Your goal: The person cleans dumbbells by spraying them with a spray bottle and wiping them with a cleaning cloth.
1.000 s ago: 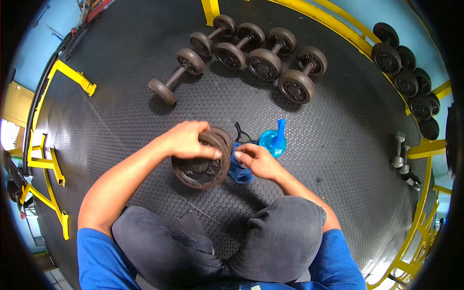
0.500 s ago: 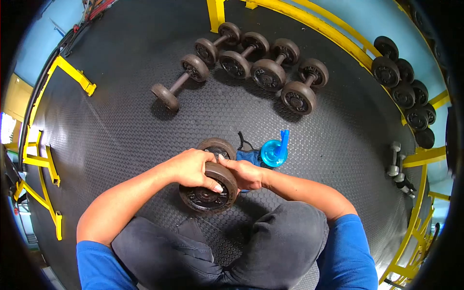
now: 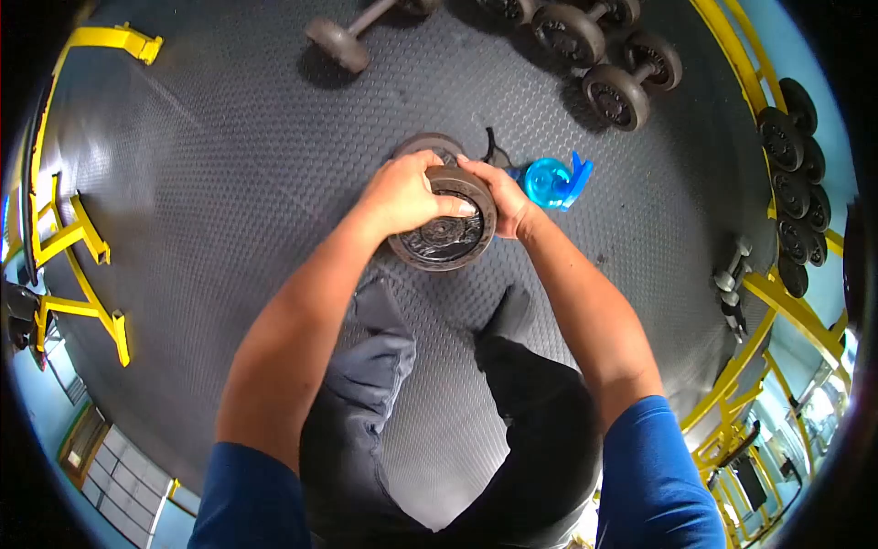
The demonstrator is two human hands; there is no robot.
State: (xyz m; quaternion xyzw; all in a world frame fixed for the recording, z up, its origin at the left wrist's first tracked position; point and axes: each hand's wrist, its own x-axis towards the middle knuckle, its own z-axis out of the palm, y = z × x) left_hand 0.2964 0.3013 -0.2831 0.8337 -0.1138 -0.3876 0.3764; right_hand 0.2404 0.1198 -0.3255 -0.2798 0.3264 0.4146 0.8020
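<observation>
A brown dumbbell with round weight heads stands on the dark floor in front of my feet, one head nearer to me and the other partly hidden behind my hands. My left hand is closed on the near head from the left, its thumb lying across the face. From the right, my right hand wraps the rim of the same head; some of its fingers are hidden behind it. Just right of that hand are a blue bottle and a black strap.
More brown dumbbells lie ahead, including a separate one at upper left and one at upper right. Yellow frames stand at left. On the right, a rack holds dumbbells, with small grey dumbbells below it.
My legs have unfolded from the bent-knee pose and my arms reach out straighter. The view has tilted down, so the floor dumbbells sit higher in it. Both hands stay on the dumbbell.
</observation>
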